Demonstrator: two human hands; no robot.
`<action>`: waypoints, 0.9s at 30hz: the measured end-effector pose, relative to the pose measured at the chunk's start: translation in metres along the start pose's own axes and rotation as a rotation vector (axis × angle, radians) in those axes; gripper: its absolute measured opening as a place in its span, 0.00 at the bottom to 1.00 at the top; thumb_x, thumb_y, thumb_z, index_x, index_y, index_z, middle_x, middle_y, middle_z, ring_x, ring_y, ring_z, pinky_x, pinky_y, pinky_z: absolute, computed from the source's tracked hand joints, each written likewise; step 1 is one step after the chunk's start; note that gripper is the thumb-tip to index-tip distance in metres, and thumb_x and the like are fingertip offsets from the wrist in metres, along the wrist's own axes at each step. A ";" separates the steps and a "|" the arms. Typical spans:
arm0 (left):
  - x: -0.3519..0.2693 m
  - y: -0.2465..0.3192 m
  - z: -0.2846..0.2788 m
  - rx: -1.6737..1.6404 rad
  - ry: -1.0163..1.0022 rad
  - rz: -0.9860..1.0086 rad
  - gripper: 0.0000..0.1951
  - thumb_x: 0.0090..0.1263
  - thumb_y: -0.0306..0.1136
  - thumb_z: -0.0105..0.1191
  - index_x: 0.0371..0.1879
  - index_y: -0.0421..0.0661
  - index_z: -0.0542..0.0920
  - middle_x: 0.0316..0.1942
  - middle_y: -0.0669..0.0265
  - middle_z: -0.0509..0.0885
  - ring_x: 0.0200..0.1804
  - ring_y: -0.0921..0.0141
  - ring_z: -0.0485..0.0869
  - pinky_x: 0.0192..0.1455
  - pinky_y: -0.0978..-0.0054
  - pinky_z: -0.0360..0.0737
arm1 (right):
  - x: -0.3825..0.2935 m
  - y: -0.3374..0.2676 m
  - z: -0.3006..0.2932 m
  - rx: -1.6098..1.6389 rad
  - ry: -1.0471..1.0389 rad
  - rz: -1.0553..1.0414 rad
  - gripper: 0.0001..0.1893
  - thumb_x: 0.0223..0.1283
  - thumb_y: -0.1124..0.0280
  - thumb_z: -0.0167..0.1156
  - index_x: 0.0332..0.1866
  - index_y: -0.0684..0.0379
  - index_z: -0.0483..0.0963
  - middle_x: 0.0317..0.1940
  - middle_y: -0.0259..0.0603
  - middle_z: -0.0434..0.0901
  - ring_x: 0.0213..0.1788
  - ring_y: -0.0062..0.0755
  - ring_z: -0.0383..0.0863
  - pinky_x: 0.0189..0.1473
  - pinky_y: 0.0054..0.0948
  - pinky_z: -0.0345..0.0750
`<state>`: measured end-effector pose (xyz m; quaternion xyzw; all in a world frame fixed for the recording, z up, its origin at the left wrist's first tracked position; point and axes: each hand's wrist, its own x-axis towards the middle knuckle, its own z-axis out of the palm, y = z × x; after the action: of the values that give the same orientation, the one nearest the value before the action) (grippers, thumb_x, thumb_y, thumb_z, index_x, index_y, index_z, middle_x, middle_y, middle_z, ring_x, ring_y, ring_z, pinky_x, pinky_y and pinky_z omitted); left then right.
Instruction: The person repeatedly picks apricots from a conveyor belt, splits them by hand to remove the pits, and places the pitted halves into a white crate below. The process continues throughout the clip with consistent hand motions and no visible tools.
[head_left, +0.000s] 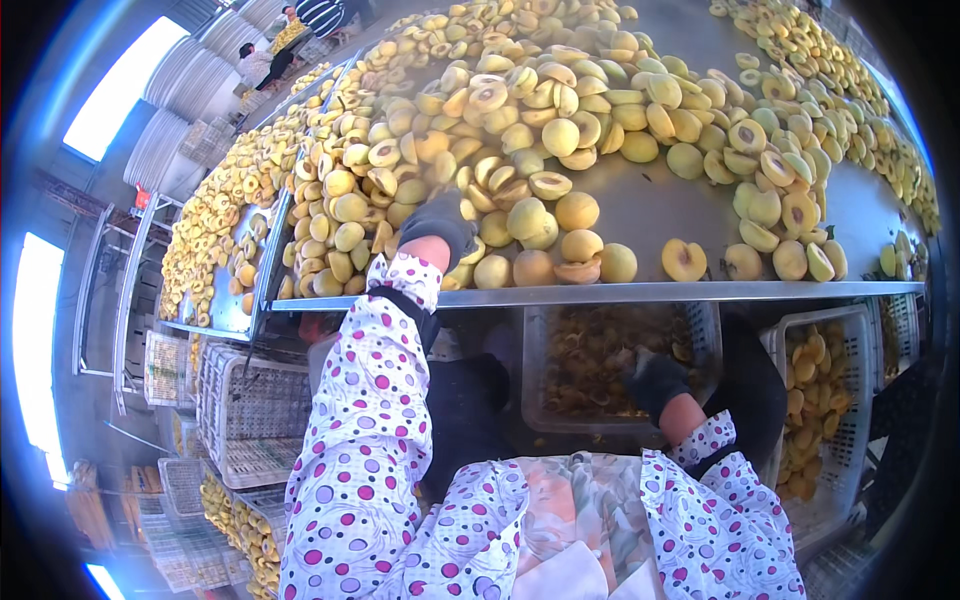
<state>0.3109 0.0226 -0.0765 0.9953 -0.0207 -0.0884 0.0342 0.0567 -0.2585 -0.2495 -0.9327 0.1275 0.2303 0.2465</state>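
My left hand (439, 225), in a dark grey glove, reaches over the metal table's front rim (675, 292) into a heap of halved yellow stone fruit (525, 217). Its fingers are hidden among the fruit, so what it holds cannot be told. Lower right, my right hand (658, 381), also gloved, is over a pale plastic crate (532, 375) below the table. Brownish scraps or fruit pieces (585, 375) fill that crate. The right fingers look curled, but whether something is in them is unclear. A fruit half with a dark hollow (684, 260) lies near the rim.
A plastic crate of fruit halves (814, 405) stands at the right. White crates (255, 405) stand at the left, one behind holding yellow fruit (240, 525). Another fruit-covered table (225, 247) adjoins on the left. People (262, 64) sit far off near stacked white trays (195, 79).
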 end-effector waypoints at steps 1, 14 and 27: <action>-0.006 -0.006 0.006 0.025 0.082 0.071 0.28 0.63 0.46 0.63 0.62 0.51 0.78 0.59 0.51 0.81 0.62 0.52 0.79 0.64 0.59 0.75 | 0.001 0.004 0.002 -0.003 0.018 0.001 0.26 0.67 0.45 0.48 0.51 0.58 0.80 0.46 0.59 0.84 0.51 0.60 0.83 0.55 0.50 0.78; -0.250 -0.234 0.070 0.022 0.269 -0.141 0.23 0.63 0.35 0.64 0.58 0.45 0.79 0.53 0.53 0.82 0.54 0.52 0.81 0.60 0.60 0.78 | -0.032 -0.018 -0.017 -0.068 0.040 -0.152 0.27 0.69 0.45 0.45 0.53 0.57 0.79 0.47 0.59 0.84 0.52 0.60 0.83 0.55 0.49 0.78; -0.029 -0.018 0.028 0.038 0.015 0.449 0.26 0.60 0.40 0.64 0.61 0.58 0.80 0.66 0.56 0.74 0.67 0.57 0.75 0.69 0.65 0.72 | -0.106 0.023 -0.042 0.238 0.343 -0.146 0.19 0.58 0.52 0.65 0.46 0.55 0.79 0.37 0.53 0.85 0.43 0.56 0.85 0.43 0.45 0.82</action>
<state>0.2784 0.0403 -0.1002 0.9668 -0.2433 -0.0707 0.0343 -0.0276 -0.2866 -0.1740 -0.9294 0.1259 0.0331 0.3455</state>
